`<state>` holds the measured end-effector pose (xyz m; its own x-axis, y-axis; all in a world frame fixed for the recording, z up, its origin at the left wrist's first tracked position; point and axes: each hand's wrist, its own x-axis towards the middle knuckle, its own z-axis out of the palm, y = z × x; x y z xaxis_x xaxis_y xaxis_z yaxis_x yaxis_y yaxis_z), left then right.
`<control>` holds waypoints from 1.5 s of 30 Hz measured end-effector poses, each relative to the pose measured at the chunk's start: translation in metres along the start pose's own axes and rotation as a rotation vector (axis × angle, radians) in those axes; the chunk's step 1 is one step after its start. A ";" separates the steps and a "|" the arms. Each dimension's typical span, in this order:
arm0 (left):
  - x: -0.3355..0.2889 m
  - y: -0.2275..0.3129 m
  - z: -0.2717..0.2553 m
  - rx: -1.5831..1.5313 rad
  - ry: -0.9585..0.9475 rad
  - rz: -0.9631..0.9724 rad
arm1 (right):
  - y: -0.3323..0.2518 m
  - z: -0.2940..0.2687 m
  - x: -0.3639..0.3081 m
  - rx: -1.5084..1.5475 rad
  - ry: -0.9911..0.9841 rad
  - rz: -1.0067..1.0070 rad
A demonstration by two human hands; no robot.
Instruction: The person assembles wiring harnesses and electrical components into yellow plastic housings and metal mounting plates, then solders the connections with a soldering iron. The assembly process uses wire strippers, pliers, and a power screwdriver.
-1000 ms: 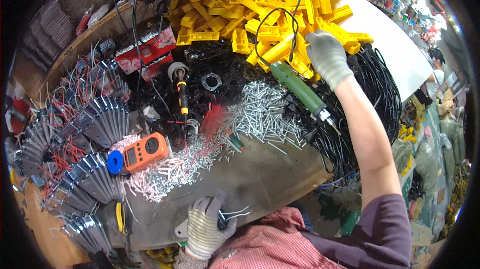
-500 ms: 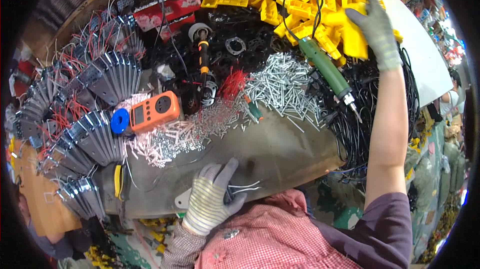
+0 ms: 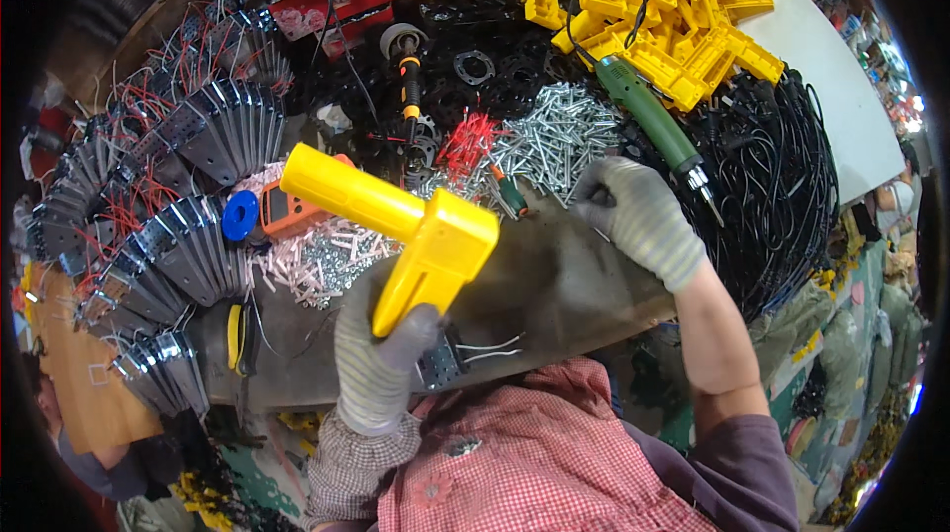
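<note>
A yellow plastic housing with a round tube-like handle [image 3: 396, 225] is in my left hand [image 3: 381, 349], whose gloved thumb and fingers are closed around its lower end. Right beside that hand, partly hidden by it, a dark perforated metal plate [image 3: 441, 366] with two pale wires lies at the table's near edge. My right hand [image 3: 638, 215], also gloved, is at the right edge of the heap of silver screws [image 3: 564, 141]. Its fingers are curled together, and whatever may be between them is hidden. Close to it lies a green electric screwdriver [image 3: 648, 111].
Yellow plastic parts [image 3: 683, 37] are heaped at the back right, above a bundle of black cables [image 3: 777, 176]. On the left stand rows of metal plates [image 3: 223, 136] with red and white wires. An orange meter [image 3: 287, 213], a blue ring [image 3: 239, 215] and yellow-handled pliers [image 3: 236, 339] lie nearby.
My right hand has come from the yellow heap down to the screws. The yellow housing it had there is now in my left hand, which has risen and moved slightly left.
</note>
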<state>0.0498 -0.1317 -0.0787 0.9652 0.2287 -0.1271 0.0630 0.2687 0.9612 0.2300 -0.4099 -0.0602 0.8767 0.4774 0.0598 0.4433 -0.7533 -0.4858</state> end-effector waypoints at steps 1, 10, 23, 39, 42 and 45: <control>-0.001 -0.004 -0.012 0.057 0.048 0.009 | 0.018 0.008 0.006 -0.157 -0.121 0.033; -0.018 -0.010 -0.044 0.311 0.033 0.084 | 0.003 0.045 0.035 -0.754 -0.404 0.051; -0.020 0.001 -0.048 0.682 0.048 0.289 | -0.107 0.046 -0.020 1.262 -0.133 0.071; -0.031 -0.012 -0.059 0.515 0.069 0.182 | -0.109 0.065 -0.016 0.513 0.147 -0.454; -0.029 -0.018 -0.057 0.519 0.114 0.269 | -0.116 0.063 -0.021 0.372 0.163 -0.495; -0.033 -0.017 -0.055 0.536 0.129 0.253 | -0.118 0.063 -0.021 0.533 0.118 -0.317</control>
<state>0.0031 -0.0925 -0.1037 0.9305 0.3443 0.1250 -0.0130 -0.3102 0.9506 0.1471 -0.3022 -0.0592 0.7464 0.5640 0.3532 0.5573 -0.2398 -0.7949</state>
